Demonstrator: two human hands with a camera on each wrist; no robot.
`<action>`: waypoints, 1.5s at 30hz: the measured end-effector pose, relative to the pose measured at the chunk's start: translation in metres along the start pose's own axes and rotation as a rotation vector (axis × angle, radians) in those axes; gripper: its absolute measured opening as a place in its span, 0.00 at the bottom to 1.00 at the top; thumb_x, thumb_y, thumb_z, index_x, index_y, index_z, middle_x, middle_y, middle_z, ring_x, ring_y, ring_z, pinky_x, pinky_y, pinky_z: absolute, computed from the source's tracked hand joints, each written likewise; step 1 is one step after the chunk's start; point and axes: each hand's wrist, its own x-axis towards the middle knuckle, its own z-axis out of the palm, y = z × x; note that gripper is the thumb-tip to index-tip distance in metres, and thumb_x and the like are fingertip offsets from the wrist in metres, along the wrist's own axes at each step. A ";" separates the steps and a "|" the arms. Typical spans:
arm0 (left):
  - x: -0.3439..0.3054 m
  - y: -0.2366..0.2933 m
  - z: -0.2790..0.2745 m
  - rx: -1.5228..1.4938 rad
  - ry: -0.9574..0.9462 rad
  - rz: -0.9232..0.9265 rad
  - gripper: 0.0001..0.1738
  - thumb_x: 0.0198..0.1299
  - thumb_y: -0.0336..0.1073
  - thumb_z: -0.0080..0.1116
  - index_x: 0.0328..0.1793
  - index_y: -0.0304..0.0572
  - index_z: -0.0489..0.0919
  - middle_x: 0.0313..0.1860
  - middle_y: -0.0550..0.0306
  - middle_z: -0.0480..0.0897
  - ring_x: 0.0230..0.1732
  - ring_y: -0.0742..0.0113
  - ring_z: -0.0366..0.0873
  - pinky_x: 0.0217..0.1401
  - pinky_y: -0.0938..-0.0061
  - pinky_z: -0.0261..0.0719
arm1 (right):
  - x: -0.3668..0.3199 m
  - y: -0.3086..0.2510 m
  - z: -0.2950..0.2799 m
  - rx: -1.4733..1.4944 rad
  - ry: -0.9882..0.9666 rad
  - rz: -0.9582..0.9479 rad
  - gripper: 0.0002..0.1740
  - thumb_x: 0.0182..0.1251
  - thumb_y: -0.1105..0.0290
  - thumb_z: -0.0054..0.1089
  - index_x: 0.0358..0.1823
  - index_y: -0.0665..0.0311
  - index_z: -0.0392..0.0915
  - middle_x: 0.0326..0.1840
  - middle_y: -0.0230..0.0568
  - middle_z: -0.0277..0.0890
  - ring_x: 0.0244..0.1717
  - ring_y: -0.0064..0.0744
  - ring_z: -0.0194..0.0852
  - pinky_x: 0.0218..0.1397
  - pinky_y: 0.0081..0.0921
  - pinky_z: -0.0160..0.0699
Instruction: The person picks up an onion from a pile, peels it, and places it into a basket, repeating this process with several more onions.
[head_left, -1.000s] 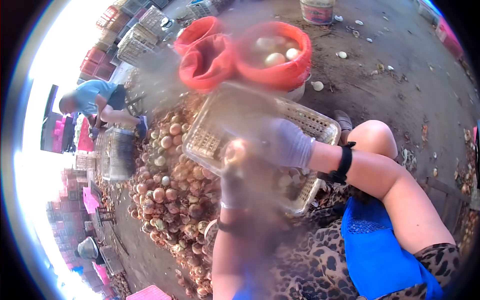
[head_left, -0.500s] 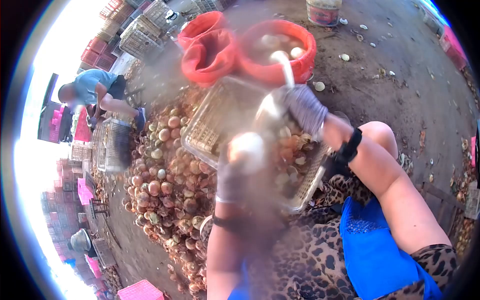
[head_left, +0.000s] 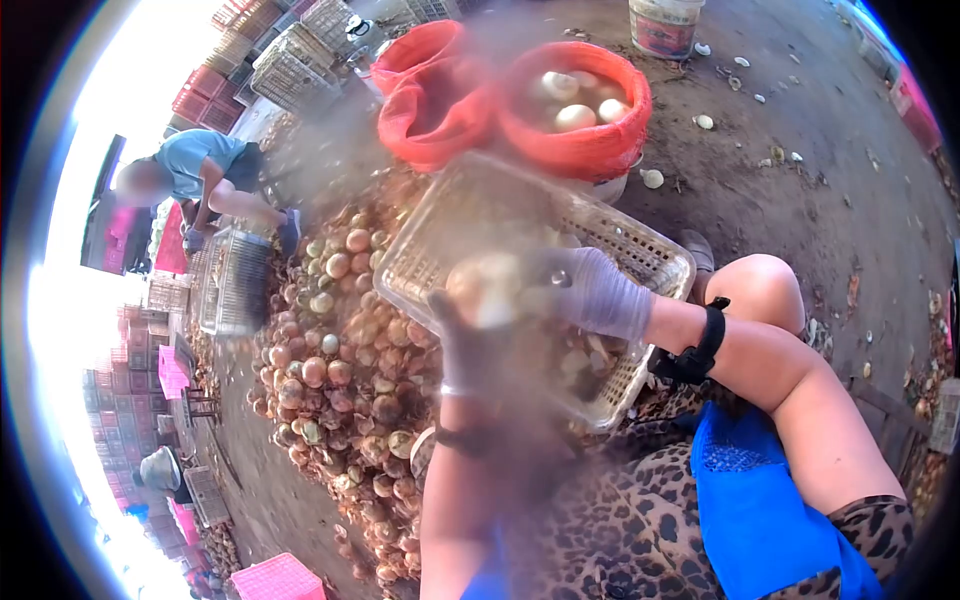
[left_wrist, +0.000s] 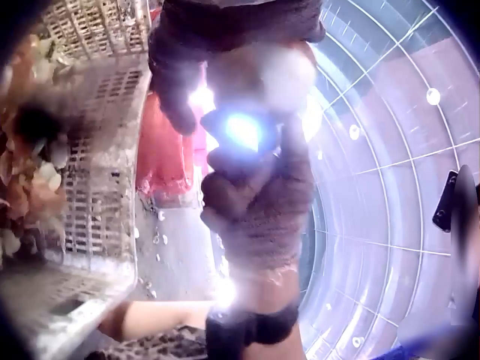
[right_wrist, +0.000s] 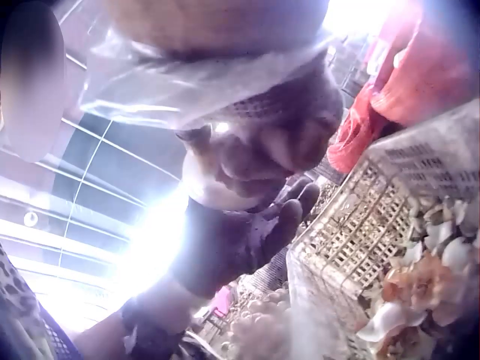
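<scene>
In the head view my left hand (head_left: 468, 350), in a thin glove, grips a partly peeled onion (head_left: 487, 290), brown on its left and white on its right. Against the onion's other side are the curled fingers of my gloved right hand (head_left: 605, 292), with a small shiny spot on them. The right wrist view shows the onion (right_wrist: 206, 180) between my right hand (right_wrist: 262, 142) and left hand (right_wrist: 232, 240). Strong glare covers the right fingertips in the left wrist view. Beneath both hands lies a pale plastic crate (head_left: 682, 272) holding onion skins (right_wrist: 424, 281).
A heap of unpeeled onions (head_left: 335, 375) spreads left of the crate. Beyond it stands a bucket with a red mesh bag (head_left: 640, 105) holding white onions, beside another red bag (head_left: 405, 130). A person (head_left: 205, 160) bends at the far left. Scraps dot the ground.
My right hand was raised from the onion half a second ago, with a white strip-like blur by it. It has come back down to the onion. The left hand keeps its grip.
</scene>
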 end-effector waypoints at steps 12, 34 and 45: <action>0.000 -0.012 0.009 0.793 0.162 0.298 0.45 0.43 0.52 0.69 0.64 0.38 0.64 0.49 0.56 0.74 0.45 0.65 0.76 0.50 0.66 0.77 | -0.008 -0.014 0.001 -0.633 -0.132 0.040 0.44 0.52 0.64 0.59 0.69 0.74 0.53 0.38 0.56 0.77 0.40 0.51 0.77 0.43 0.38 0.74; -0.010 -0.015 0.020 0.784 0.167 0.310 0.49 0.40 0.51 0.70 0.66 0.36 0.61 0.56 0.48 0.72 0.58 0.57 0.72 0.63 0.64 0.72 | -0.013 0.000 0.000 -0.816 -0.242 -0.025 0.44 0.49 0.63 0.60 0.69 0.67 0.54 0.39 0.57 0.78 0.43 0.54 0.78 0.47 0.42 0.73; -0.010 -0.019 0.012 0.980 0.228 0.361 0.42 0.43 0.42 0.66 0.66 0.41 0.62 0.53 0.48 0.72 0.52 0.58 0.73 0.56 0.65 0.76 | -0.009 0.031 0.002 -0.783 -0.128 -0.100 0.42 0.52 0.68 0.56 0.70 0.68 0.52 0.32 0.51 0.79 0.33 0.50 0.79 0.35 0.39 0.75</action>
